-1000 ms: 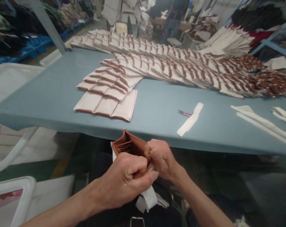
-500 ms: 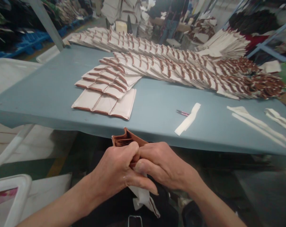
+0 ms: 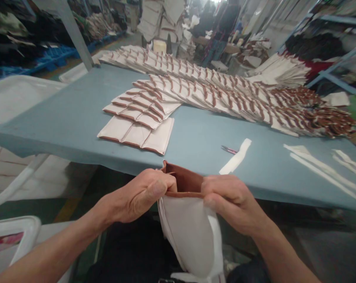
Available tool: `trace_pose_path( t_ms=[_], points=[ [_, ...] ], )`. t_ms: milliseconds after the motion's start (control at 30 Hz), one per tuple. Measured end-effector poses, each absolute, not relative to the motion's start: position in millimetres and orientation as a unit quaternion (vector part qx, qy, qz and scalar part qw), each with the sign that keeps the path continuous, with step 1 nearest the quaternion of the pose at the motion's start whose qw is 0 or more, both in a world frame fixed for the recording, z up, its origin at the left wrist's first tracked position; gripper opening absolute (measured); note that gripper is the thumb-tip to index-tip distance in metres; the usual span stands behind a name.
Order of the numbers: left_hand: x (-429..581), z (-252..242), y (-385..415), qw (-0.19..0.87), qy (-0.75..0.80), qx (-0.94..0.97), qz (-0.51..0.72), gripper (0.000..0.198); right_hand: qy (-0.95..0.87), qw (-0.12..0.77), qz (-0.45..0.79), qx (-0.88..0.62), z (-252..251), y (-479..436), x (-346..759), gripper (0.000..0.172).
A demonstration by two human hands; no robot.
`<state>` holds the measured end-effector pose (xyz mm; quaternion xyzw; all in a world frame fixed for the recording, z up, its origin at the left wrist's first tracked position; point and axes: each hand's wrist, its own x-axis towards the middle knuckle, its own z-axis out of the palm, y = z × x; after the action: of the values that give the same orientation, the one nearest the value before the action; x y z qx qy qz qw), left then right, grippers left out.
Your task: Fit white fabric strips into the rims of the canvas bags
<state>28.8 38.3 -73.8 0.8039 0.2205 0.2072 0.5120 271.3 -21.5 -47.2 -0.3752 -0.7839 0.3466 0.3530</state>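
A fabric pouch (image 3: 189, 228), off-white outside and brown inside, hangs in front of the table edge with its mouth spread. My left hand (image 3: 148, 192) grips the left part of its brown rim, fingers curled inside the opening. At the right corner of the mouth, my right hand (image 3: 228, 200) pinches the rim between thumb and fingers. Beyond my hands, a flat sewn piece with several off-white sections and brown edging (image 3: 136, 134) lies on the blue-covered table (image 3: 48, 125).
Overlapping rows of similar pieces (image 3: 207, 94) cover the table's far side. Thread snips (image 3: 229, 149) lie beside a white strip (image 3: 237, 157), with more strips (image 3: 322, 165) to the right. White plastic bins (image 3: 19, 94) stand at left. A person (image 3: 219, 35) stands in the background.
My hands have moved apart, the right one to the right, pulling the pouch mouth wide. Its off-white side now hangs unfolded. The view has shifted slightly.
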Motion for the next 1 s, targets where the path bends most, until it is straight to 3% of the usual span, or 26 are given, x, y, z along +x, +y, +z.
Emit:
trace_pose_path(
  t_ms=[100, 233, 400, 533, 1000],
  points=[
    [33, -71, 38, 0.555, 0.224, 0.777, 0.193, 0.075, -0.750, 0.345, 0.348, -0.444, -60, -15, 289, 0.058],
    [36, -63, 41, 0.539, 0.245, 0.782, 0.194, 0.069, -0.740, 0.290, 0.345, -0.499, -77, -9, 303, 0.055],
    [37, -50, 52, 0.535, 0.217, 0.800, 0.163, 0.029, -0.760, 0.281, 0.313, -0.495, -85, 2, 302, 0.044],
    [39, -43, 54, 0.534, 0.230, 0.801, 0.142, 0.014, -0.781, 0.287, 0.285, -0.475, -81, 10, 296, 0.035],
    [35, -41, 53, 0.514, 0.266, 0.806, 0.119, 0.018, -0.788, 0.366, 0.307, -0.388, -61, -5, 258, 0.013]
  ],
)
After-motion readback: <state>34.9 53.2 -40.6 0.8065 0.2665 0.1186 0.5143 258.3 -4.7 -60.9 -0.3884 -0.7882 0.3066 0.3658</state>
